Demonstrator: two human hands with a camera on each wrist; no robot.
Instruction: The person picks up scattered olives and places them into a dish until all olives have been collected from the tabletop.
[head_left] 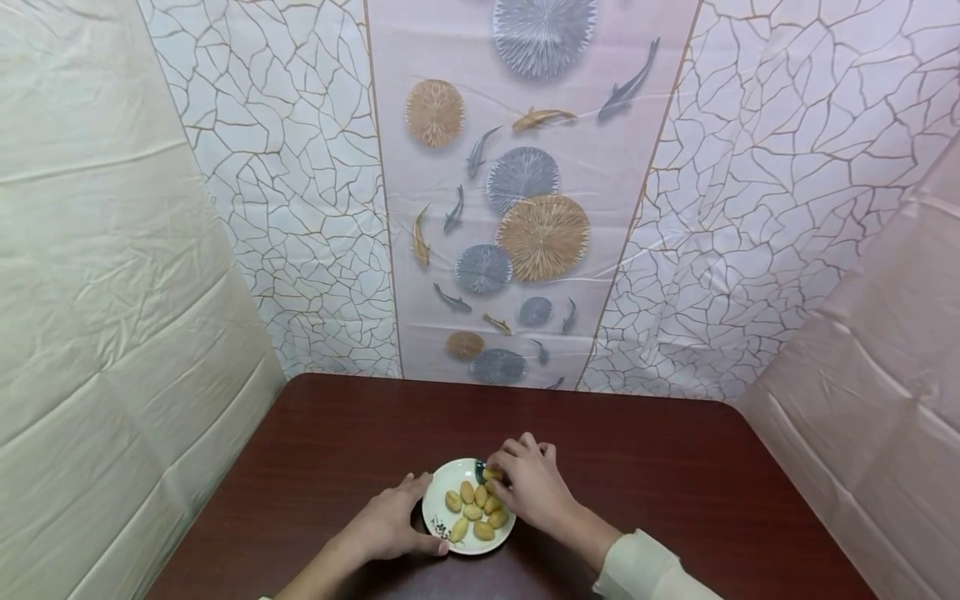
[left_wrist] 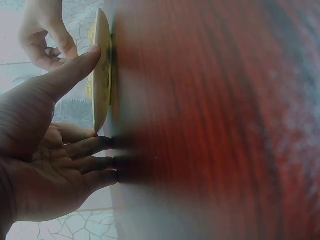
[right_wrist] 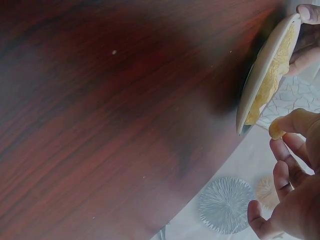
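Observation:
A white round plate (head_left: 447,535) with dark painted decoration sits on the table and bears several small yellow oval fruits (head_left: 472,512). My left hand (head_left: 388,522) holds the plate at its left side, thumb at the near rim and forefinger at the far rim. In the left wrist view its other fingers (left_wrist: 97,178) spread down close to the tabletop. At the plate's right far edge, my right hand (head_left: 534,486) pinches one yellow fruit (right_wrist: 276,129) between thumb and forefinger. The right wrist view shows this fruit just off the rim, with the remaining fingers loosely bent.
The dark red-brown wooden table (head_left: 360,425) has rounded far corners. Behind it hangs a patterned cloth (head_left: 487,167) with fish and round leaf shapes. Plain pale cloth (head_left: 112,333) hangs along the left side, and more pale cloth (head_left: 877,358) along the right.

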